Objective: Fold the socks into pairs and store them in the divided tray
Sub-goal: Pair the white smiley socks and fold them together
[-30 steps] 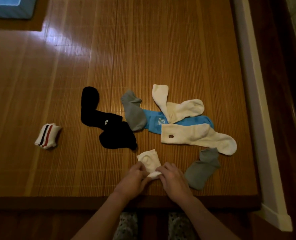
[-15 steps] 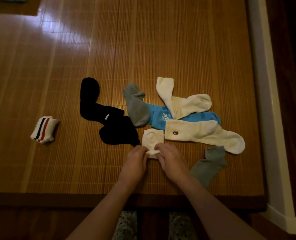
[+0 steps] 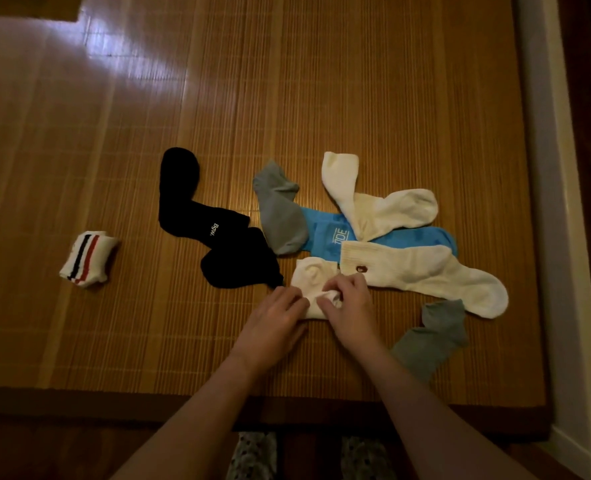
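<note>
A small white folded sock bundle (image 3: 310, 280) lies on the bamboo mat (image 3: 321, 98) near its front edge. My left hand (image 3: 273, 317) grips its near left side and my right hand (image 3: 347, 306) pinches its cuff from the right. Behind it lie loose socks: two black socks (image 3: 211, 223), a grey sock (image 3: 280, 216), a blue sock (image 3: 332, 237), two long white socks (image 3: 391, 209) (image 3: 425, 275), and another grey sock (image 3: 429, 337) to the right. A folded white pair with black and red stripes (image 3: 86, 259) sits apart at the left. The divided tray is out of view.
The mat's dark front border (image 3: 114, 400) runs below my forearms. A pale ledge and a dark wooden rail (image 3: 550, 202) bound the right side. Bright glare lies on the mat's far left. Patterned fabric (image 3: 252, 455) shows at the bottom edge.
The view has shifted forward, so the socks sit lower in frame. My hands moved the white bundle away from me, up against the black sock and long white sock, and my right fingers curled over its cuff.
</note>
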Motion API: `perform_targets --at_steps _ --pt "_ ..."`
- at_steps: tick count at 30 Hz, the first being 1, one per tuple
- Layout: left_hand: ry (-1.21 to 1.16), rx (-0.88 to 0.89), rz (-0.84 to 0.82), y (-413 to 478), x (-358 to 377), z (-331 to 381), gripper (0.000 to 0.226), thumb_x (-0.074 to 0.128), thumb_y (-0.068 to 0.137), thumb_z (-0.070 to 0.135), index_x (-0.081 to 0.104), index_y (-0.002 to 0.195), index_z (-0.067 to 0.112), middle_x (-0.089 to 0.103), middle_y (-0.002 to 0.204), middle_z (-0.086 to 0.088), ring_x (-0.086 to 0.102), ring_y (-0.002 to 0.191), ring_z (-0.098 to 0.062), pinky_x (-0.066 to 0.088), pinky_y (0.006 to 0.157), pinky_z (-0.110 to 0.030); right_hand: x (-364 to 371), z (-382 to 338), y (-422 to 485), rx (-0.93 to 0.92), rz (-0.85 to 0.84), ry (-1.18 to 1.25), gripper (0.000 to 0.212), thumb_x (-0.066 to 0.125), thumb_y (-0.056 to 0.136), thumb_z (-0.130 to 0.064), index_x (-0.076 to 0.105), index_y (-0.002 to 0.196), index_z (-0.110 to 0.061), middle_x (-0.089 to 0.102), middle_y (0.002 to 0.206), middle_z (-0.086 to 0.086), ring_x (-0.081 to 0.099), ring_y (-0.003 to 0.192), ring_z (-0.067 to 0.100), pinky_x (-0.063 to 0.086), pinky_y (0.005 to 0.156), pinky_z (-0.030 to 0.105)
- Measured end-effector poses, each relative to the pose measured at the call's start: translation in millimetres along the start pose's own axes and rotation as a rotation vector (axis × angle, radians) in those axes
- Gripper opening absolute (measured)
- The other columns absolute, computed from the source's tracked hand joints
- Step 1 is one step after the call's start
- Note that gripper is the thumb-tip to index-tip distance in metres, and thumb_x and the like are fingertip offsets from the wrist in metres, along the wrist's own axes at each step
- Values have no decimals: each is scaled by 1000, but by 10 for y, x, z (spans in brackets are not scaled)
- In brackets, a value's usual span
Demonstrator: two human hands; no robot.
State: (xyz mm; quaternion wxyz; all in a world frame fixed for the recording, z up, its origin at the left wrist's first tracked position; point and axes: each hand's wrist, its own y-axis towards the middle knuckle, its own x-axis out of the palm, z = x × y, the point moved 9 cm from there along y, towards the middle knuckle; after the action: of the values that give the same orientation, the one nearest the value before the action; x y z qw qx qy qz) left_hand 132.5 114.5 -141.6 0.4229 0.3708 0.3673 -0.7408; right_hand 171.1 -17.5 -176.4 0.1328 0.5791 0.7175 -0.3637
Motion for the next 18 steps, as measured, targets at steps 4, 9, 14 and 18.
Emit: perform_targets --at_steps 4,9,14,18 --pt "223 62 -116 -45 114 70 74 94 60 21 65 127 12 64 131 -12 63 119 -28 54 99 -40 -77 -342 -108 -351 111 -441 27 76 82 -17 65 107 -17 55 106 4 53 93 18 49 78 33" --pt "296 74 -123 107 137 137 70 94 61 18 67 125 8 68 125 -14 67 114 -27 55 99 -39 82 -348 -316 -596 -21 -614 25 67 87 -26 66 110 -17 63 106 1 58 99 19 49 87 36" --pt "168 32 -103 169 173 84 44 61 96 18 52 138 13 53 140 -9 50 127 -23 38 114 -36 68 -294 -262 -570 -2 -735 24 75 86 -22 67 108 -20 66 105 1 61 98 20 48 86 35" --pt "69 19 -57 177 93 27 37 60 96 20 57 133 15 52 135 -4 49 122 -17 44 108 -33 58 -310 -138 -540 -70 -702 24 68 89 -24 65 113 -21 61 111 1 56 103 20 46 87 36"
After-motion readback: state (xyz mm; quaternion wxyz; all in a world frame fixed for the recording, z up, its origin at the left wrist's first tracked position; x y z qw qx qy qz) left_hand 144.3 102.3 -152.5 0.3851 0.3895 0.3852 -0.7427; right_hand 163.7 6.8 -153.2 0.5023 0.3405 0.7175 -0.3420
